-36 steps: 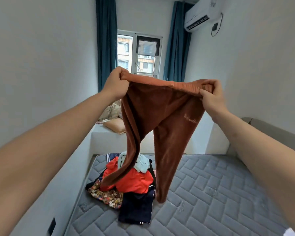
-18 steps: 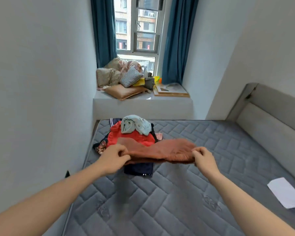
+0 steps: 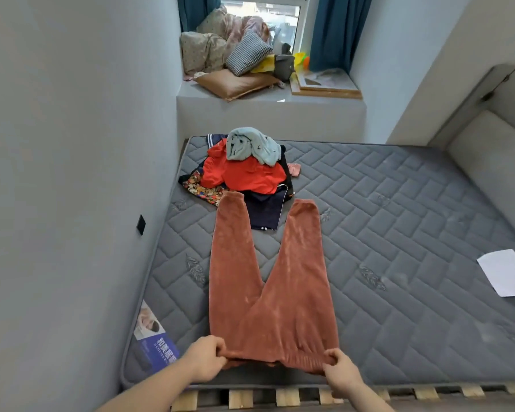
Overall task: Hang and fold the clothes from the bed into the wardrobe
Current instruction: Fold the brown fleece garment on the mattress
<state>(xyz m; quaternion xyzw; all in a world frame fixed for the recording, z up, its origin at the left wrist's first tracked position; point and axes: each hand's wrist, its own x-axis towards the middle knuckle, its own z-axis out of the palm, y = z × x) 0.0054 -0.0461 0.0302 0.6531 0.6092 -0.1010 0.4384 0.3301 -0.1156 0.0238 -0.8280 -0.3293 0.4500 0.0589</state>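
Observation:
Rust-brown fleece trousers [image 3: 268, 295] lie flat on the grey quilted mattress [image 3: 399, 233], legs spread in a V pointing away from me. My left hand [image 3: 204, 356] pinches the waistband's left corner and my right hand [image 3: 341, 368] pinches its right corner, both near the mattress's front edge. Beyond the trouser cuffs sits a pile of clothes [image 3: 244, 171]: a pale blue garment on top, a red one under it, then dark navy and floral pieces. The left trouser cuff overlaps the pile's edge. No wardrobe is in view.
A grey wall runs close along the mattress's left side. A window ledge [image 3: 268, 99] behind the bed holds cushions and a wooden frame. A white paper sheet [image 3: 506, 272] lies at the right. The padded headboard [image 3: 494, 150] is at far right. Wooden slats [image 3: 280, 396] show below the mattress edge.
The trousers went from hanging in the air to being lowered and spread flat on the mattress. Both hands dropped and pulled back to the front edge, still holding the waistband.

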